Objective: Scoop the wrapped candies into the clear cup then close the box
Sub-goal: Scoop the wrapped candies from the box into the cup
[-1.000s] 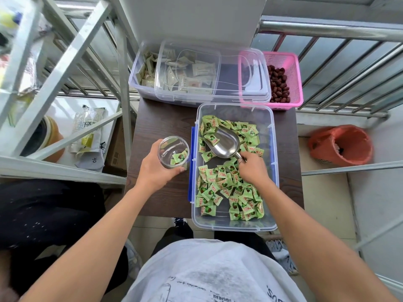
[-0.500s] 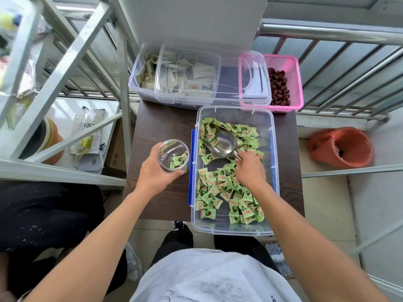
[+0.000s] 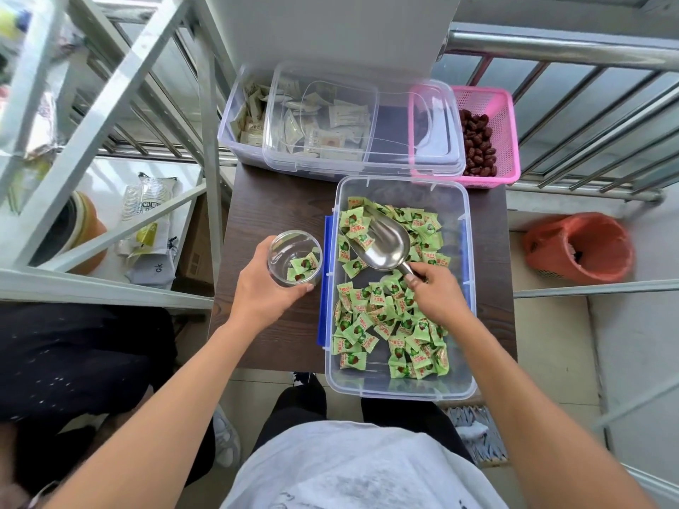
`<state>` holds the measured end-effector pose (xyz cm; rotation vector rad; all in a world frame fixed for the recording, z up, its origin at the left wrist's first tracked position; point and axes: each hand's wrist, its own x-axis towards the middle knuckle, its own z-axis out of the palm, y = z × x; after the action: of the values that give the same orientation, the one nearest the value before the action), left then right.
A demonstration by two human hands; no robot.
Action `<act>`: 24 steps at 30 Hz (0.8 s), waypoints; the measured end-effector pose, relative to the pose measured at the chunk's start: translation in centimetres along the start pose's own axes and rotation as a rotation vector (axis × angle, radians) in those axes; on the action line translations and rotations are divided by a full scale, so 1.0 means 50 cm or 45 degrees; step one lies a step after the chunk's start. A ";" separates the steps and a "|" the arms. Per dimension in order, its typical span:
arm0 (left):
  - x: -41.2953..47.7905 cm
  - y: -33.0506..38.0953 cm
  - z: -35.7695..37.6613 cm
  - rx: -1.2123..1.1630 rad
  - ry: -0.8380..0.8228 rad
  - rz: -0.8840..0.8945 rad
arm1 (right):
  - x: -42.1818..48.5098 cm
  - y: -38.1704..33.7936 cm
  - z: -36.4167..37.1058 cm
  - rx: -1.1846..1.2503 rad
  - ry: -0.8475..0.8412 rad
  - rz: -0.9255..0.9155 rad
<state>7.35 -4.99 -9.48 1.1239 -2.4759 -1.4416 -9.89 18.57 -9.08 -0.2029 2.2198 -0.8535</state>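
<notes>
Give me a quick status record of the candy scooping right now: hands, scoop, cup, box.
left hand: wrapped around the clear cup, on the table left of the box
right hand: grips the metal scoop by its handle
scoop load: one or two candies in the bowl
cup contents: a few green wrapped candies, mostly empty
box: open, no lid on it, many candies left
box lid: cannot tell which it is

cup (image 3: 295, 258) left of box (image 3: 466, 317), scoop (image 3: 385, 244) inside
</notes>
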 end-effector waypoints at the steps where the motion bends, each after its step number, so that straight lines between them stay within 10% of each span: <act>1: 0.002 0.001 0.000 -0.001 0.003 0.002 | -0.003 -0.004 -0.005 0.015 0.002 -0.004; 24: 0.021 -0.010 0.018 0.124 0.049 0.160 | -0.116 -0.202 -0.119 -0.515 -0.313 -0.302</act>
<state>6.49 -5.14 -10.68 0.9811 -2.5640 -1.2677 -10.94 16.12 3.72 -0.7354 2.1362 -0.4582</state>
